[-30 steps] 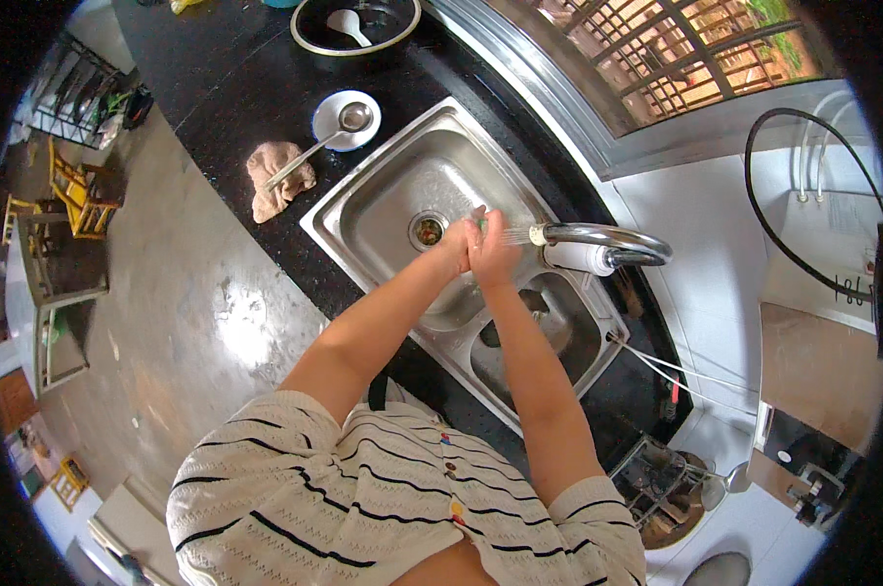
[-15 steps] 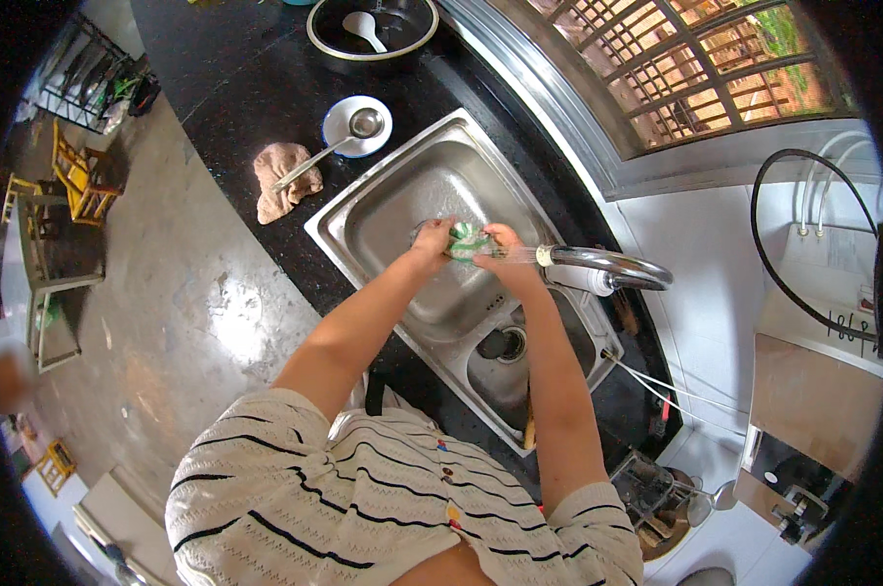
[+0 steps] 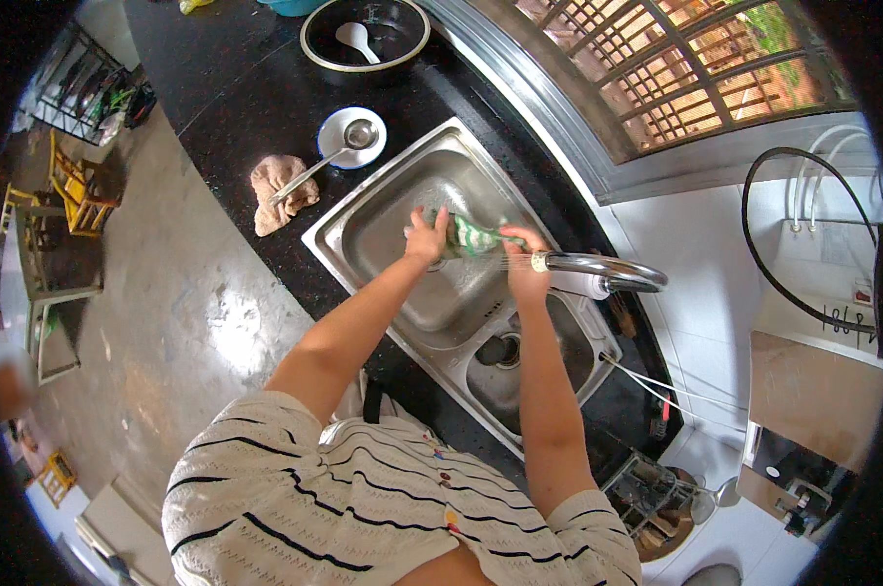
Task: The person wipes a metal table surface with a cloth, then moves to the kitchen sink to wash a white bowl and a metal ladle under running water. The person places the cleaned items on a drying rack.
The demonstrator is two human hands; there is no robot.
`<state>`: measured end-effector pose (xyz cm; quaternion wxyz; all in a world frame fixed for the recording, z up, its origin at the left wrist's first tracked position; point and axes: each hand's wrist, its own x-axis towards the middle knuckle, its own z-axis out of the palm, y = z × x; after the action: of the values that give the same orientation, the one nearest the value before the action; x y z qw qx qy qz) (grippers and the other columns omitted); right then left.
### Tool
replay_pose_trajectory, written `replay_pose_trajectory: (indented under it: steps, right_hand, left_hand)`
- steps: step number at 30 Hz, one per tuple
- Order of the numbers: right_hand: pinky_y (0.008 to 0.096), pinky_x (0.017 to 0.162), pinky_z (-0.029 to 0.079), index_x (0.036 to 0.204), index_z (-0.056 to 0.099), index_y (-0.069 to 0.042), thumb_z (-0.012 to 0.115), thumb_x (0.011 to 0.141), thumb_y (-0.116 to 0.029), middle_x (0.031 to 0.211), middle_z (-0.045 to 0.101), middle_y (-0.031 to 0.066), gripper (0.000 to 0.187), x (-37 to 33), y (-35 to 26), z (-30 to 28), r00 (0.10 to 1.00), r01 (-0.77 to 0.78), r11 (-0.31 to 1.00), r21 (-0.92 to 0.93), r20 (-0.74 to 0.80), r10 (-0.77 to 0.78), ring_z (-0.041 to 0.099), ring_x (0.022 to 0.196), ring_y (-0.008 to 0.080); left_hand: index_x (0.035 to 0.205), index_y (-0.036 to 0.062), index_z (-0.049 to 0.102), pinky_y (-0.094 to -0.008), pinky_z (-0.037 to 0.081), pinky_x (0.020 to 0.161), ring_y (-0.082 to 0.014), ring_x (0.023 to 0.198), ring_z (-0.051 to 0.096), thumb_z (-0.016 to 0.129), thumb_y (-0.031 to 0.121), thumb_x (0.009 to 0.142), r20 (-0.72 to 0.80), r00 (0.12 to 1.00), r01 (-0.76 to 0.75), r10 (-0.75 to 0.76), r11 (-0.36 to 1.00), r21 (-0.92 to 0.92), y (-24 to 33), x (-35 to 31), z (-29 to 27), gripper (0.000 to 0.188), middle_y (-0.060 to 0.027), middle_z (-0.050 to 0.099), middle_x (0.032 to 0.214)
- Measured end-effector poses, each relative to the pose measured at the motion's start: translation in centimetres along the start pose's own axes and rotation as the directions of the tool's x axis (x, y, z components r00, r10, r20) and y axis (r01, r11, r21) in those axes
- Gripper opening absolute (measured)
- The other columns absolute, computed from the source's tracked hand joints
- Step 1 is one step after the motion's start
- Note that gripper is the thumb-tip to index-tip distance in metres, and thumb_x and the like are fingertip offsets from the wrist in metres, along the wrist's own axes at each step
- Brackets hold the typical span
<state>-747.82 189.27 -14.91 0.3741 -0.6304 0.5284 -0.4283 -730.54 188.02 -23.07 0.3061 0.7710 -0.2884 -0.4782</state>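
Note:
Over the large basin of the steel sink (image 3: 363, 220), a green-and-white striped cloth (image 3: 475, 237) hangs stretched between my hands. My right hand (image 3: 527, 266) is closed on its right end, close to the mouth of the chrome faucet (image 3: 607, 264). Beside the cloth's left end is my left hand (image 3: 427, 237), its fingers apart; whether it touches the cloth is hard to tell. Thin streams of water run from the faucet past my right hand. In the smaller basin a dark drain piece (image 3: 500, 351) shows.
Left of the sink, a ladle (image 3: 359, 135) rests across a white blue-rimmed bowl (image 3: 340, 127) and a tan rag (image 3: 280, 190). A black basin (image 3: 402, 37) with a white rice paddle (image 3: 355, 41) stands farther back. White hoses (image 3: 671, 389) run right; a barred window (image 3: 695, 73) is behind.
My hands have moved apart, and the bunched cloth is now drawn out between them. My left hand's fingers have spread, while my right hand has shifted slightly right.

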Motion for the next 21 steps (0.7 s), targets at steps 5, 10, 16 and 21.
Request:
replay_pose_trajectory:
  steps: [5, 10, 16, 21]
  right_hand:
    - [0.0234, 0.073, 0.046, 0.092, 0.066, -0.003, 0.060, 0.080, 0.005, 0.097, 0.067, 0.0047, 0.016, -1.7, -2.2, 0.9, 0.997, -0.007, 0.981, -0.194, 0.072, 0.021, 0.060, 0.085, 0.0105]
    - [0.0185, 0.064, 0.042, 0.099, 0.068, -0.004, 0.062, 0.079, 0.006, 0.085, 0.063, -0.0012, 0.023, -4.2, -3.2, -0.2, 0.932, -0.224, 0.969, -0.105, 0.267, 0.245, 0.054, 0.073, 0.0057]
    - [0.0220, 0.065, 0.045, 0.100, 0.066, -0.003, 0.066, 0.080, 0.001, 0.089, 0.065, -0.0002, 0.021, -2.1, -0.9, -2.2, 0.942, -0.300, 0.950, 0.085, 0.183, 0.281, 0.055, 0.073, 0.0069]
    - [0.0308, 0.077, 0.048, 0.105, 0.063, -0.005, 0.066, 0.086, -0.019, 0.097, 0.064, 0.0051, 0.024, -2.0, 4.0, 0.0, 0.835, -0.542, 0.682, 0.491, 0.223, 0.503, 0.059, 0.088, 0.0149]
  left_hand:
    - [0.126, 0.0051, 0.044, -0.0487, 0.048, 0.091, -0.0369, 0.111, 0.054, 0.050, 0.060, 0.087, 0.734, 0.621, 0.688, -0.273, 0.638, -0.346, 0.4, -1.6, 1.8, 0.068, -0.0203, 0.048, 0.129]
    - [0.110, 0.0074, 0.056, -0.0429, 0.051, 0.086, -0.0303, 0.104, 0.056, 0.048, 0.062, 0.087, 0.832, 0.553, 0.624, -0.040, 0.682, -0.382, -0.1, -2.5, 1.6, 0.060, -0.0121, 0.059, 0.110]
    - [0.102, 0.0150, 0.059, -0.0440, 0.043, 0.073, -0.0222, 0.084, 0.050, 0.041, 0.074, 0.082, 0.940, 0.241, 0.797, -0.243, 0.601, -0.049, 0.8, -3.7, -0.9, 0.065, -0.0039, 0.058, 0.103]
    - [0.108, 0.0085, 0.056, -0.0295, 0.047, 0.064, -0.0207, 0.079, 0.053, 0.063, 0.050, 0.083, 0.936, 0.329, 0.753, -0.128, 0.633, -0.179, 1.9, -7.3, -1.3, 0.049, -0.0062, 0.058, 0.103]
